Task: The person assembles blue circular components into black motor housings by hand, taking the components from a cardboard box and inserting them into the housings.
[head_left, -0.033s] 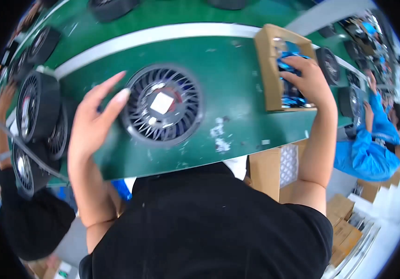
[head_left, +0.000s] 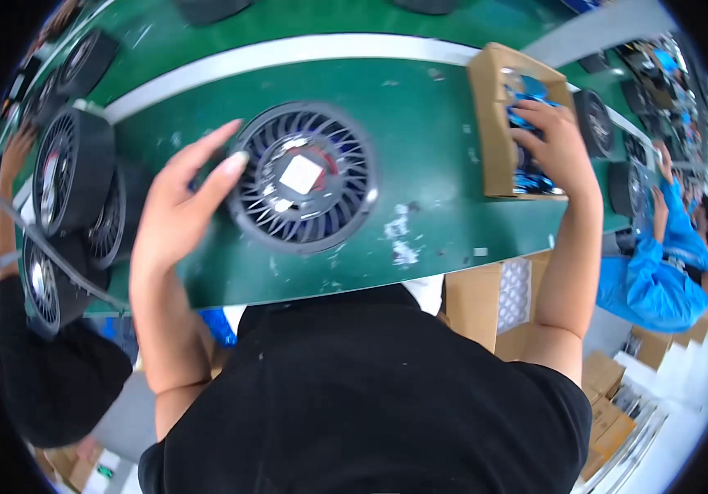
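Observation:
A round wheel (head_left: 346, 185) with a dark rim and thin silvery spokes lies flat on the green bench, a white square label (head_left: 300, 174) at its centre. My left hand (head_left: 185, 193) is beside the wheel's left edge, thumb and forefinger apart, with nothing between them. At the right, my right hand (head_left: 553, 142) reaches into an open cardboard box (head_left: 492, 132) of shiny blue-wrapped pieces (head_left: 533, 179). Its thumb and fingers are spread at the pieces; the fingertips are partly hidden among them, and no piece is seen lifted.
Several more wheels (head_left: 95, 169) stand stacked at the left, by a grey bar (head_left: 58, 259). Another wheel (head_left: 593, 123) stands beyond the box. A person in blue (head_left: 659, 280) works at the right, and one in black (head_left: 49, 379) at the left. Cardboard boxes (head_left: 473, 305) stand below the bench edge.
The whole view has shifted a little, so the wheel, box and hands appear slightly farther right. Both hands keep nearly the same places relative to the wheel and the box.

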### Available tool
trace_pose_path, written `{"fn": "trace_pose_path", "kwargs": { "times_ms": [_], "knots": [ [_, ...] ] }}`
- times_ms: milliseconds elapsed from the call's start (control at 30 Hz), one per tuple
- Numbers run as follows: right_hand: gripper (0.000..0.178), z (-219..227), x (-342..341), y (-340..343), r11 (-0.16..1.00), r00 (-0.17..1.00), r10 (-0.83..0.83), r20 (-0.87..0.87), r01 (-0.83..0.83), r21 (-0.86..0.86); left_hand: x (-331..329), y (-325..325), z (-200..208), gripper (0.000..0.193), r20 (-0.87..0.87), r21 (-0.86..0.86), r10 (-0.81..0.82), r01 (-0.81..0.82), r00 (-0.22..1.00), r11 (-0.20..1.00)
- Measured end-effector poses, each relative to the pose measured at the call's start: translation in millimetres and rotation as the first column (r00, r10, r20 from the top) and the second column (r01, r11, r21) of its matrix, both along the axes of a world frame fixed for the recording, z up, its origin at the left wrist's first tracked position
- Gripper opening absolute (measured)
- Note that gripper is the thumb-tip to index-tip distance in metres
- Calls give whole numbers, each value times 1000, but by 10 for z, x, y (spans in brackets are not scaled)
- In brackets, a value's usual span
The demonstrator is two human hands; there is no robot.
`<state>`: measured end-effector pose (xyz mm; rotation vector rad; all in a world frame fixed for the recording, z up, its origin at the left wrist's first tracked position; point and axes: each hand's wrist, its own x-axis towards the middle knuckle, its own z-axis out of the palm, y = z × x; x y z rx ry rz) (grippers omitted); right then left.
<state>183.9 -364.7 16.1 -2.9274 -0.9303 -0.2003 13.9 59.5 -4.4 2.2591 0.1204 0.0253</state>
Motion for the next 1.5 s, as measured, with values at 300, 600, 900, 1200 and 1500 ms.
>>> {"fn": "trace_pose_path", "kwargs": {
  "times_ms": [300, 600, 900, 1200, 1500],
  "knots": [
    [19, -19, -205, -102, 879, 945, -273, -181, 322, 351, -51, -173, -169, 40, -20, -394, -8, 0, 1000, 919],
    [22, -52, -329, -136, 561, 769, -274, -577, 616, 554, -336, -237, 38, 27, -93, -228, -70, 47, 993, 972],
    [19, 44, -178, -238, 518, 745, -441, -501, 667, 535, -311, -292, 163, 37, -79, 127, -111, 121, 991, 985],
    [25, 0, -426, -97, 296, 828, 38, -560, 526, 797, 86, -557, 196, 47, 190, 13, -199, 200, 961, 980],
    [29, 219, -1204, 1327, 559, 898, 437, -51, -227, 797, 95, -906, 492, 43, -150, -608, -342, 186, 928, 772]
  ]
}}
